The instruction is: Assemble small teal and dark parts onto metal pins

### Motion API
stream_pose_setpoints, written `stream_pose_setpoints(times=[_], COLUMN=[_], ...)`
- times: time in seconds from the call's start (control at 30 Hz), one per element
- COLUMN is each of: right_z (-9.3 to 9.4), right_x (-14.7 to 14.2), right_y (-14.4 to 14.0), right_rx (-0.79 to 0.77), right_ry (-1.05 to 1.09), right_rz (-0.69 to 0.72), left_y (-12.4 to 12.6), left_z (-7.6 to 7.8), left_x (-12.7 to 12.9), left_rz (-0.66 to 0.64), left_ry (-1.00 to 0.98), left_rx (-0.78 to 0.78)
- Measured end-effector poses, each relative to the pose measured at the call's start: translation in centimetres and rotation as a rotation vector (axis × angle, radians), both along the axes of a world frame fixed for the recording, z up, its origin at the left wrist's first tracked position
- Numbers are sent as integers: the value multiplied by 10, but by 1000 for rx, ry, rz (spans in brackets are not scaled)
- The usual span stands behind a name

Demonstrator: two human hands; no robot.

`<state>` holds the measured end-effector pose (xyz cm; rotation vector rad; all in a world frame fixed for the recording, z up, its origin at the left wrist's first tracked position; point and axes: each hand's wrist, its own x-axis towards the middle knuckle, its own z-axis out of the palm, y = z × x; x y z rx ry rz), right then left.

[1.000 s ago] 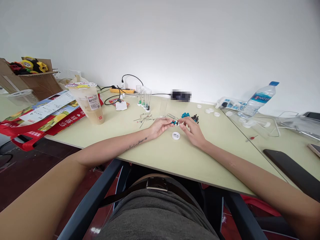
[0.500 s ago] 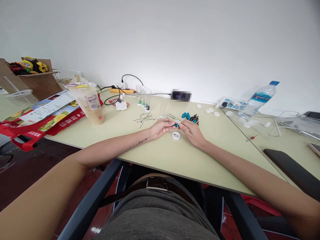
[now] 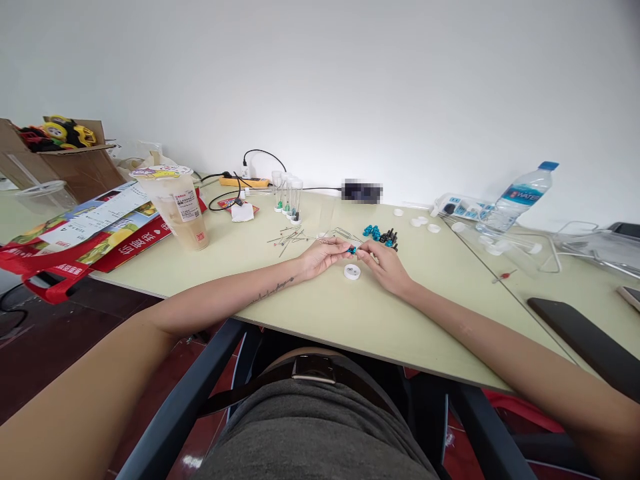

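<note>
Midway: left hand (image 3: 320, 254) and right hand (image 3: 383, 261) both pinch one blue piece (image 3: 352, 250); blue pile (image 3: 371, 231) and loose pins (image 3: 295, 237) remain on the tabletop (image 3: 310, 307).

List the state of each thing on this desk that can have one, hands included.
left hand: fingers pinched on the small blue part
right hand: fingertips pinched at the same part
white cap: off, lying on the table
water bottle: capped, leaning
drink cup: sealed, upright
clear tubes: upright, uncapped as far as can be seen
phone: screen dark
</note>
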<state>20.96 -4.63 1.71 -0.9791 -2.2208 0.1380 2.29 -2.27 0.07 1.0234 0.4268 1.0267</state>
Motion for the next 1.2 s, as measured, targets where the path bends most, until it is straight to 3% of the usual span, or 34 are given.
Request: stream_pose_setpoints(times=[0.2, 0.57, 1.2], right_z=[1, -6, -4], right_x=[1, 3, 2], right_y=[0, 4, 3], right_rx=[-9, 11, -11], right_ry=[-10, 70, 49], right_rz=[21, 7, -32], left_y=[-3, 1, 1], left_z=[1, 0, 0], left_x=[1, -1, 0], left_rz=[-40, 31, 30], left_ry=[9, 24, 7], left_rx=[3, -78, -66])
